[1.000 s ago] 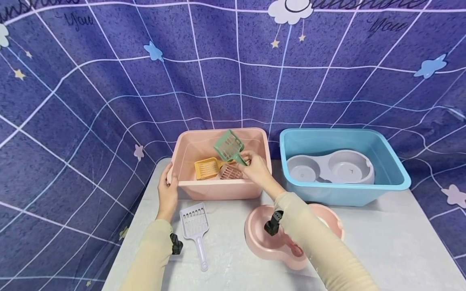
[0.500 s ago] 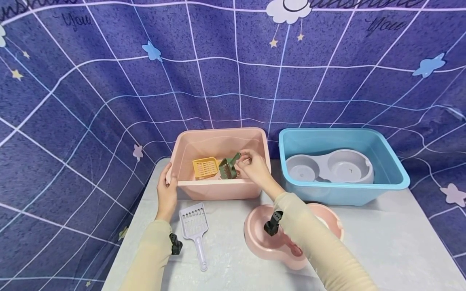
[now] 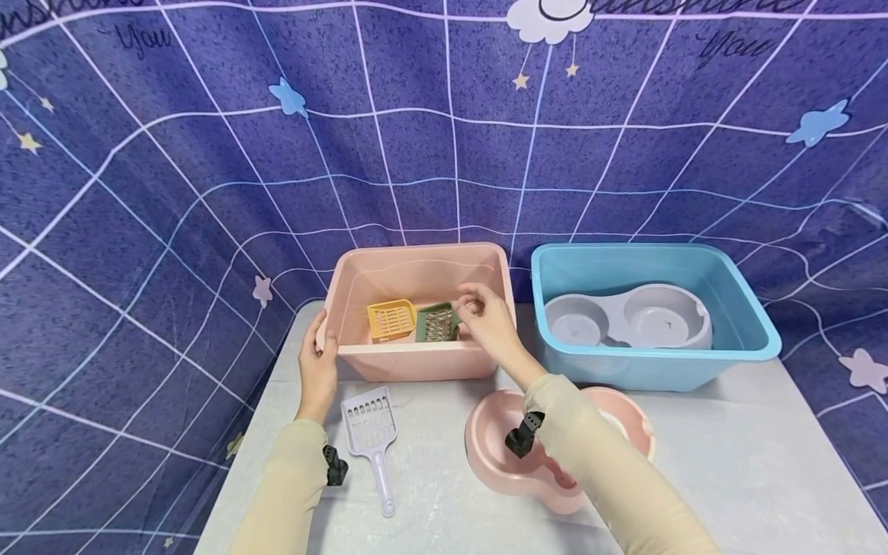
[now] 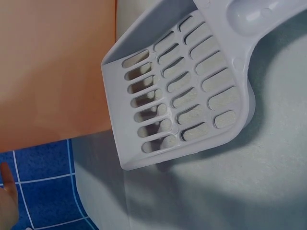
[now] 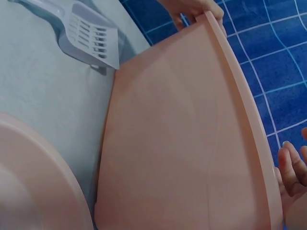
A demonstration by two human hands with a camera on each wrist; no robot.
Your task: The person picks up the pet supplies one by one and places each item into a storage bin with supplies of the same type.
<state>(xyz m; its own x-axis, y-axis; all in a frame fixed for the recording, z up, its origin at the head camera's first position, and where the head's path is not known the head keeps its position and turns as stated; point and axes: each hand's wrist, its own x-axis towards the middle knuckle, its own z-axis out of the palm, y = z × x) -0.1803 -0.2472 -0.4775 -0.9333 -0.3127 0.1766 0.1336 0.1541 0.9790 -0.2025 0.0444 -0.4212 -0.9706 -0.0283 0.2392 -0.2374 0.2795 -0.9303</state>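
The green scoop (image 3: 435, 324) and yellow scoop (image 3: 391, 319) already lie inside the pink tub (image 3: 416, 364), which the left hand (image 3: 319, 374) grips, the right hand (image 3: 489, 320) looks released, and the lavender scoop (image 3: 371, 422) on the desk (image 3: 430, 478) seems left.

Purple-blue, white-gridded cloth backdrop (image 3: 416, 154): pale-blue stars (image 3: 820, 123), white clouds (image 3: 525, 23), soft folds
Light-grey, flat tabletop (image 3: 433, 470): faintly mottled, backdrop along far and left edges
Light: soft shadows

In front of the pink litter box (image 3: 416, 364), passage runs between lilac litter scoop (image 3: 375, 443) and pink double bowl (image 3: 494, 469); to its right, the blue litter box (image 3: 645, 373) leaves only a narrow slot.
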